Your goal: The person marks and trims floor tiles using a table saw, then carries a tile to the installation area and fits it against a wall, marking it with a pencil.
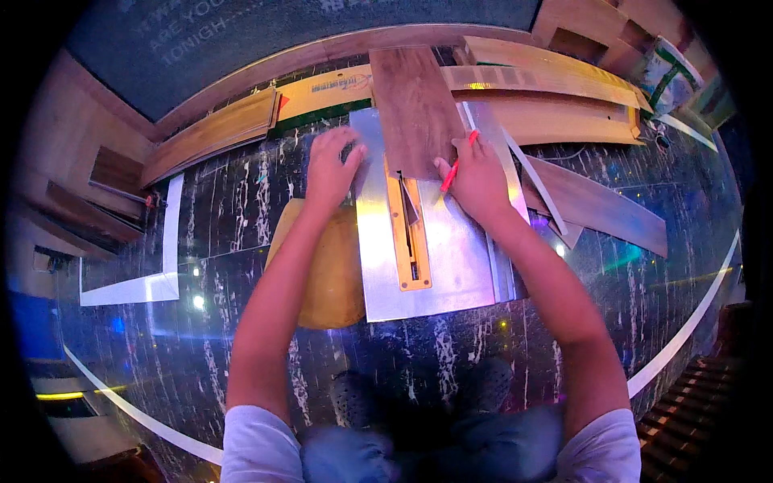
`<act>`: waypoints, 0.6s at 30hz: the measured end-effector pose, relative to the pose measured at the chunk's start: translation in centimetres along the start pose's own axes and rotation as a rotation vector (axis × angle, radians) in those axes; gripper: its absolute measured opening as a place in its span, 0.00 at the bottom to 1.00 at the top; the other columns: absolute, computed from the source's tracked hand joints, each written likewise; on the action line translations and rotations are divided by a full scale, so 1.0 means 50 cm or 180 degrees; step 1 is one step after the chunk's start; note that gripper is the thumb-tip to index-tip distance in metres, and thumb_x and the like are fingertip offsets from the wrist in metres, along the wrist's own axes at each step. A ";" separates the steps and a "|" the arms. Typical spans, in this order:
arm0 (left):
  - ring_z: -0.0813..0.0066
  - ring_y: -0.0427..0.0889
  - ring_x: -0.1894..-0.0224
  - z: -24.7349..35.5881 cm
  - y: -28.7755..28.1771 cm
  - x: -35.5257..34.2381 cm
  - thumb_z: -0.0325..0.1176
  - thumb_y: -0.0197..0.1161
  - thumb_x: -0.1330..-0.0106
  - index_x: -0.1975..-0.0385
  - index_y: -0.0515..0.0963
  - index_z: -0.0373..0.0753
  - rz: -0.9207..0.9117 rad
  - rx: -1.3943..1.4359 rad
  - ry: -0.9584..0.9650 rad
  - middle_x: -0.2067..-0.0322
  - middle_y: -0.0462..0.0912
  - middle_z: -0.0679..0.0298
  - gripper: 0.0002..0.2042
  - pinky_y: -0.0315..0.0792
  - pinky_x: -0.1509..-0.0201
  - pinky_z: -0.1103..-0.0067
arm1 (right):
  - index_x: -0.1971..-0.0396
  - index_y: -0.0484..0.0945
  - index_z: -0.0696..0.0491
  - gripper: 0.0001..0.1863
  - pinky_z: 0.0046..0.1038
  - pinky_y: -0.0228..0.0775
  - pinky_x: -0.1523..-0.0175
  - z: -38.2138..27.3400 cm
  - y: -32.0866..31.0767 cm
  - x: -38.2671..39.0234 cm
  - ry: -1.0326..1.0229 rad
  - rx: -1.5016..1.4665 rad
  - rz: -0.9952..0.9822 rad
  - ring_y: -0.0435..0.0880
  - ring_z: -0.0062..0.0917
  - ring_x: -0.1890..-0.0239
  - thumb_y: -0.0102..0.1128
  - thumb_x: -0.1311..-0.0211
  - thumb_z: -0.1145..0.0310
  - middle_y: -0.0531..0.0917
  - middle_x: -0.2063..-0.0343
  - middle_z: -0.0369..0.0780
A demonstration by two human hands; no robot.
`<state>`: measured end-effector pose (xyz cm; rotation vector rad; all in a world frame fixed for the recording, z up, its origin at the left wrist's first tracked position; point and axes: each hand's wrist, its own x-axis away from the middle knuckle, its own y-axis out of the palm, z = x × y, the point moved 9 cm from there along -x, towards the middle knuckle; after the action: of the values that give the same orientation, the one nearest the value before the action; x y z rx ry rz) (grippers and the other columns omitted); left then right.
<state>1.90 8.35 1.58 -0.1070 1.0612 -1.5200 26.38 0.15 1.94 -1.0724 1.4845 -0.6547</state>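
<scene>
A brown wooden board [419, 97] lies over the far part of a silver metal saw table [455, 274]. The near end of the board is beside a yellow slotted insert [415, 278] with a dark blade [409, 217]. My left hand [332, 165] is at the table's left edge, left of the board, fingers curved and apart, holding nothing. My right hand [479, 181] grips a red pencil-like tool [447, 183] at the board's right side, near its lower corner; whether it also presses on the board I cannot tell.
Planks [205, 141] and cardboard [539, 121] lie behind the table. More boards [97, 217] lean at the left; another [612, 217] lies at the right with a pale strip [539, 189]. A yellowish block [314, 266] sits beside the table on the dark floor [201, 354].
</scene>
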 end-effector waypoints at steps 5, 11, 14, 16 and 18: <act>0.58 0.77 0.46 0.064 -0.018 0.061 0.33 0.72 0.39 0.58 0.86 0.39 -0.0132 0.0022 0.0281 0.54 0.82 0.58 0.11 0.69 0.36 0.67 | 0.47 0.73 0.62 0.30 0.49 0.62 0.28 0.011 0.006 -0.021 -0.0021 0.0085 0.0121 0.73 0.54 0.35 0.62 0.32 0.49 0.79 0.46 0.61; 0.62 0.79 0.48 -0.008 -0.013 0.021 0.32 0.73 0.41 0.61 0.86 0.39 0.0068 0.0274 -0.0247 0.55 0.81 0.60 0.10 0.72 0.41 0.72 | 0.46 0.73 0.62 0.31 0.48 0.59 0.26 0.009 0.036 -0.062 0.0116 0.0104 -0.0235 0.70 0.54 0.32 0.61 0.31 0.48 0.79 0.44 0.60; 0.64 0.80 0.51 0.004 -0.003 -0.017 0.32 0.73 0.40 0.61 0.86 0.38 -0.0119 0.0389 0.0026 0.56 0.80 0.59 0.10 0.74 0.44 0.73 | 0.47 0.73 0.61 0.29 0.46 0.60 0.27 0.015 0.037 -0.079 0.0084 -0.0092 -0.0191 0.71 0.53 0.32 0.60 0.31 0.48 0.79 0.43 0.58; 0.63 0.80 0.53 0.030 0.011 -0.019 0.31 0.73 0.40 0.61 0.86 0.39 -0.0427 0.0384 0.0194 0.56 0.80 0.58 0.09 0.74 0.45 0.72 | 0.49 0.74 0.61 0.28 0.46 0.62 0.29 0.026 0.034 -0.083 0.0056 -0.0045 0.0019 0.73 0.52 0.35 0.60 0.31 0.48 0.80 0.46 0.57; 0.63 0.80 0.54 0.042 0.018 -0.019 0.32 0.72 0.40 0.60 0.86 0.39 -0.0508 0.0289 0.0379 0.57 0.80 0.57 0.10 0.75 0.46 0.72 | 0.50 0.74 0.60 0.27 0.46 0.63 0.31 0.036 0.036 -0.088 -0.0009 -0.0034 0.0217 0.74 0.52 0.38 0.61 0.31 0.49 0.81 0.48 0.56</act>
<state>4.10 8.13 2.68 -0.0391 1.0967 -1.7341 27.41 5.12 2.04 -1.0259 1.5168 -0.5980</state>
